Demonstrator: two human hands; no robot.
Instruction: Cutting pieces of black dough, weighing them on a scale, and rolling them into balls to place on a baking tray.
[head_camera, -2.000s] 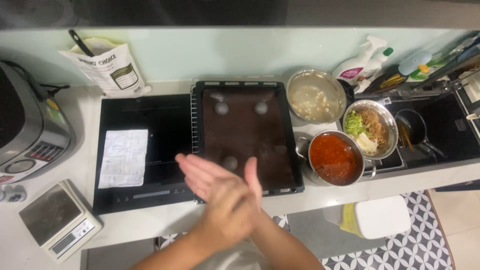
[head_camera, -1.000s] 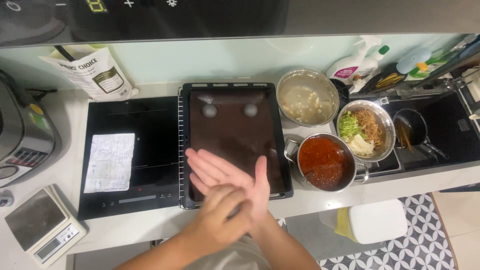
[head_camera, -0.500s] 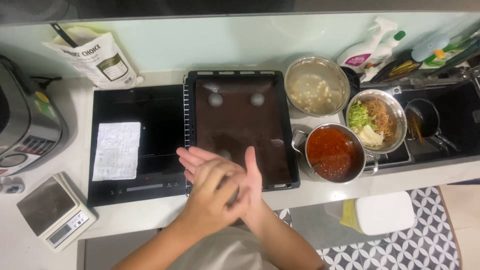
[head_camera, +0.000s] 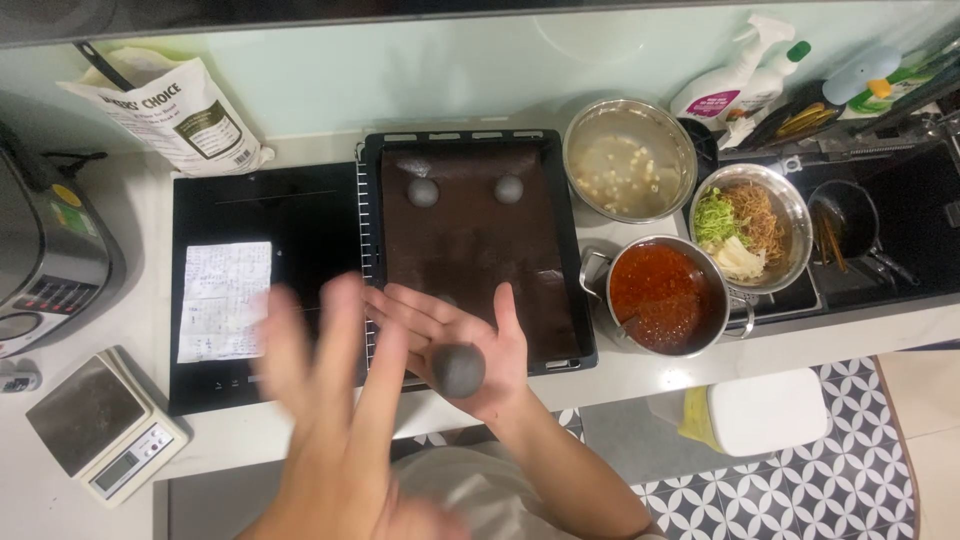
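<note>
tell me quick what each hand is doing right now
Left hand: open, fingers spread, blurred, holding nothing.
Right hand: open, palm up, a dark dough ball resting on it.

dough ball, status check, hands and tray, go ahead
Right hand open, dough ball on palm. Left hand open, blurred, lifted clear. Two balls on baking tray.

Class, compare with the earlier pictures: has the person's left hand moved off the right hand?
Yes. The left hand has lifted off the right hand, leftward toward the paper note, uncovering a dark dough ball.
</note>
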